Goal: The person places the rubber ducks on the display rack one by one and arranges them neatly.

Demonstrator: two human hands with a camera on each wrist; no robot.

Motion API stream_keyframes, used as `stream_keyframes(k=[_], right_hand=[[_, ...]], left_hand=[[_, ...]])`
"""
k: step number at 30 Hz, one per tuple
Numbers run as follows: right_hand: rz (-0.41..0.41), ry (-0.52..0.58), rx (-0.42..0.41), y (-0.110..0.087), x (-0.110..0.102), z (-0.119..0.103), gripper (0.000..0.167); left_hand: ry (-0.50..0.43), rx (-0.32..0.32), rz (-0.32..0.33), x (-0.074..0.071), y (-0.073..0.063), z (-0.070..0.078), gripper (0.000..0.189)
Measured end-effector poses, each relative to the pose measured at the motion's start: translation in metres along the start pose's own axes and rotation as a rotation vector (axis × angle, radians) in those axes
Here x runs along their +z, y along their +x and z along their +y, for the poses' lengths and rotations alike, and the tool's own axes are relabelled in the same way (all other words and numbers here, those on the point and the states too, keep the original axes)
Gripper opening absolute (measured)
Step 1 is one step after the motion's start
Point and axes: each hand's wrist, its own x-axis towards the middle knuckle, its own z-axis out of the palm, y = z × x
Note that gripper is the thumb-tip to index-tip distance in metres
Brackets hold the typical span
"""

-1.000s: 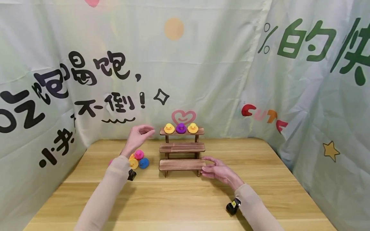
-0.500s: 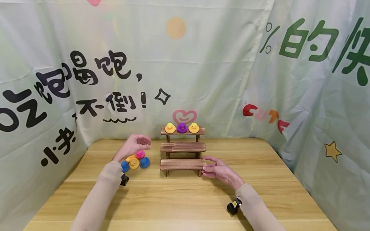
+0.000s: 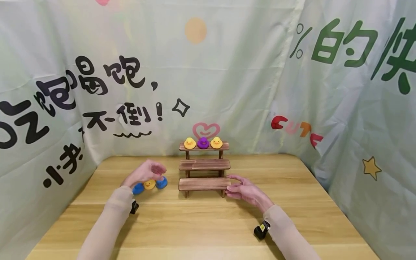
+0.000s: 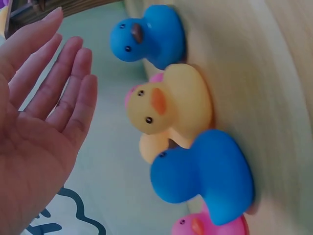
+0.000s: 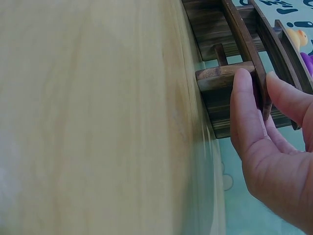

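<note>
Above a cluster of rubber ducks at the left, my left hand (image 3: pixel 145 171) hovers with relaxed fingers and nothing held. In the left wrist view, beside that hand (image 4: pixel 44 117), are a blue duck (image 4: pixel 168 39), a yellow duck (image 4: pixel 190 100), a nearer blue duck (image 4: pixel 210 178) and a pink duck (image 4: pixel 220 226); others show partly behind. My right hand (image 3: pixel 248 191) grips the right end of the lowest step of a three-tier wooden stand (image 3: pixel 204 183), thumb above and fingers below. On its top tier sit a purple duck (image 3: pixel 203 143) between two yellow ducks (image 3: pixel 190 143).
The stand's middle tier (image 3: pixel 204 164) and lowest tier bear no ducks. A wooden table (image 3: pixel 195 227) lies under everything. Printed fabric curtains (image 3: pixel 240 90) rise behind it and along both sides. Each wrist carries a small black camera (image 3: pixel 261 231).
My left hand has moved down and left from beside the top tier to over the duck cluster, covering some ducks in the head view. The right hand keeps its grip on the stand.
</note>
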Motion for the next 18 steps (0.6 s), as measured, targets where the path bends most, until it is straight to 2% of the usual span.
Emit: stream_keyframes(k=[10,18], right_hand=[[0.006,-0.022,0.005,-0.0007,-0.0013,-0.0015,0.069],[-0.006,-0.02,-0.019,-0.0013,-0.0005,0.0008,0.068]], left_hand=[[0.048,-0.067,-0.072,0.0049,-0.002,-0.006,0.038],[0.069,-0.07,-0.069,0.0062,-0.0041,-0.0087,0.031]])
